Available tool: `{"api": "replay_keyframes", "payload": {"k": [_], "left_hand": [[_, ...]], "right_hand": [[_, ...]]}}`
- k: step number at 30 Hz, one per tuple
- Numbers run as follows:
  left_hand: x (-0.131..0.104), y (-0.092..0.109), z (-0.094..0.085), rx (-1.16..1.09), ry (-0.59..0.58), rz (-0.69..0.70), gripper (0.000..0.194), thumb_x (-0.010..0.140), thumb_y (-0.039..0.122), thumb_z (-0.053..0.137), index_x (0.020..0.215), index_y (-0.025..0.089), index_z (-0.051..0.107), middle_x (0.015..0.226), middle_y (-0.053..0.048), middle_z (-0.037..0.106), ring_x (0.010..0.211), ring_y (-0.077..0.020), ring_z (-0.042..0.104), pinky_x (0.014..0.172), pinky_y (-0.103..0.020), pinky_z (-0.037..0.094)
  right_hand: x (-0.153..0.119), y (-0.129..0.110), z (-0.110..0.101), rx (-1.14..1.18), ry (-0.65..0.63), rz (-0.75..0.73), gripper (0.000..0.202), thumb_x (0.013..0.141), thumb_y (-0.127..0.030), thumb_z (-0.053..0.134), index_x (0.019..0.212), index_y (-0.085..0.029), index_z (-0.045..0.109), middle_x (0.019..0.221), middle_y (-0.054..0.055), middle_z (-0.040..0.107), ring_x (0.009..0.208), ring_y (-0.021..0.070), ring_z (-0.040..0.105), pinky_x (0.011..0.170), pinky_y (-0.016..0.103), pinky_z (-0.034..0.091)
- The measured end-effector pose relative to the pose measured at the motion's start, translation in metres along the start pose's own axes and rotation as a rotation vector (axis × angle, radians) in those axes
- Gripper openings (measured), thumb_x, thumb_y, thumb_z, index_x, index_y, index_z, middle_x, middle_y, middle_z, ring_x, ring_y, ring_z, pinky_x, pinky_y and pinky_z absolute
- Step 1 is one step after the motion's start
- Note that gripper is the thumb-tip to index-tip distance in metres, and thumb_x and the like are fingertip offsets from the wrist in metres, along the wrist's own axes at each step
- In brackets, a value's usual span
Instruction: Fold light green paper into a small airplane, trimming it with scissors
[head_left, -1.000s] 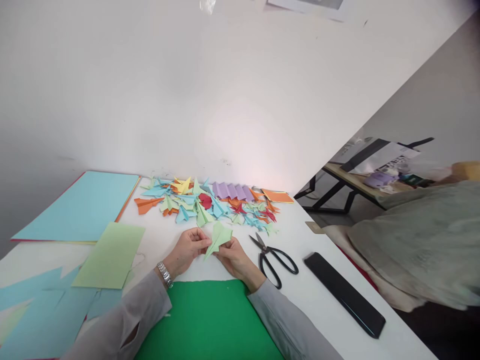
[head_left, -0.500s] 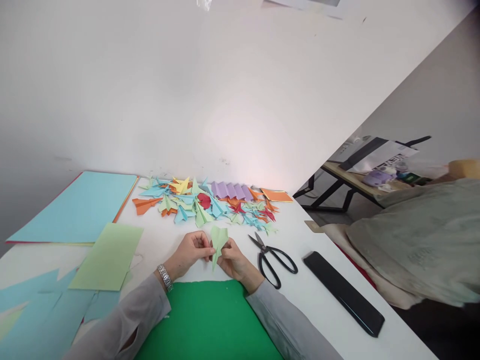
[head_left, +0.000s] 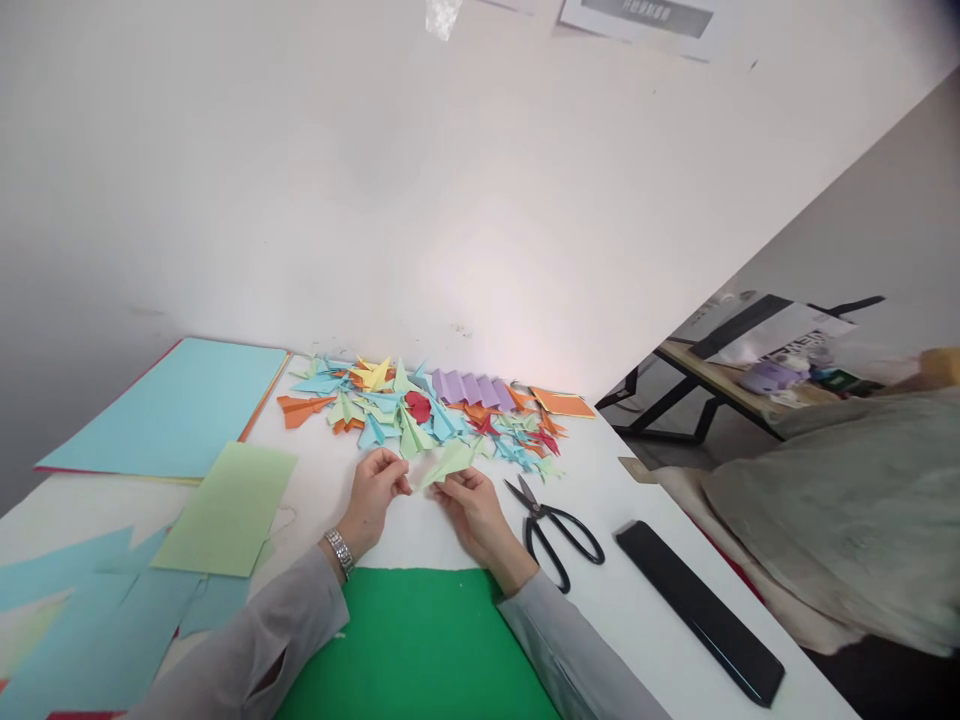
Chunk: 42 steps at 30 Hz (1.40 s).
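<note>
A folded pale-green paper plane lies low over the white table, just in front of a heap of coloured folded paper shapes. The right hand pinches its near end between thumb and fingertips; the left hand, fingers curled together, sits just beside the plane's tip, contact unclear. Black-handled scissors lie right of the hands, a flat black case beyond. A green sheet lies nearest the person.
</note>
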<state>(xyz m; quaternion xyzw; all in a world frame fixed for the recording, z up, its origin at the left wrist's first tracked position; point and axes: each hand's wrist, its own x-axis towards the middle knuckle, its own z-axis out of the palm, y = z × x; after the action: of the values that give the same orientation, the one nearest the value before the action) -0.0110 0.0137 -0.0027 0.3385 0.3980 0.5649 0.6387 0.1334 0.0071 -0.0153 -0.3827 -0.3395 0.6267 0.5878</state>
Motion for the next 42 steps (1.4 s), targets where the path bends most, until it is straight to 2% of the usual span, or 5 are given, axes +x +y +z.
{"api": "replay_keyframes", "payload": {"k": [13, 20, 26, 34, 42], "left_hand": [[0.005, -0.004, -0.004, 0.011, -0.014, -0.05, 0.012, 0.064, 0.018, 0.06, 0.057, 0.017, 0.05, 0.045, 0.005, 0.049, 0.042, -0.0082, 0.048, 0.049, -0.023, 0.039], [0.005, -0.002, -0.003, -0.032, -0.017, -0.027, 0.011, 0.063, 0.017, 0.059, 0.056, 0.017, 0.049, 0.048, 0.005, 0.05, 0.043, -0.0082, 0.048, 0.049, -0.023, 0.039], [0.004, -0.003, -0.003, 0.005, -0.001, -0.036, 0.013, 0.064, 0.018, 0.059, 0.056, 0.016, 0.049, 0.049, 0.005, 0.05, 0.043, -0.0078, 0.049, 0.051, -0.024, 0.04], [0.004, -0.002, -0.002, 0.078, -0.017, -0.009, 0.012, 0.062, 0.018, 0.059, 0.057, 0.016, 0.048, 0.051, 0.004, 0.053, 0.042, -0.0074, 0.048, 0.049, -0.023, 0.04], [-0.004, 0.001, -0.001, 0.183, -0.033, 0.054, 0.016, 0.065, 0.025, 0.062, 0.059, 0.016, 0.051, 0.049, 0.004, 0.054, 0.044, -0.0081, 0.05, 0.049, -0.022, 0.039]], "right_hand": [[0.088, -0.028, 0.042, 0.172, 0.188, 0.068, 0.016, 0.067, -0.008, 0.07, 0.065, -0.019, 0.059, 0.071, 0.0, 0.067, 0.074, 0.011, 0.065, 0.069, 0.021, 0.056], [0.039, -0.011, 0.044, 0.111, 0.081, 0.236, 0.011, 0.065, -0.008, 0.07, 0.071, -0.013, 0.064, 0.069, 0.005, 0.068, 0.065, 0.0118, 0.065, 0.065, 0.022, 0.055], [-0.003, -0.003, 0.002, -0.317, 0.154, 0.0, 0.024, 0.065, -0.031, 0.071, 0.08, -0.013, 0.065, 0.061, 0.002, 0.065, 0.043, 0.0084, 0.05, 0.042, 0.021, 0.04], [-0.002, 0.007, -0.016, -0.777, 0.053, -0.227, 0.019, 0.071, -0.032, 0.058, 0.076, -0.016, 0.067, 0.049, -0.002, 0.057, 0.046, 0.0129, 0.048, 0.049, 0.026, 0.037], [0.0, 0.007, -0.015, -0.802, 0.017, -0.223, 0.02, 0.073, -0.029, 0.052, 0.08, -0.016, 0.065, 0.054, -0.001, 0.059, 0.05, 0.0144, 0.051, 0.052, 0.026, 0.039]]}}
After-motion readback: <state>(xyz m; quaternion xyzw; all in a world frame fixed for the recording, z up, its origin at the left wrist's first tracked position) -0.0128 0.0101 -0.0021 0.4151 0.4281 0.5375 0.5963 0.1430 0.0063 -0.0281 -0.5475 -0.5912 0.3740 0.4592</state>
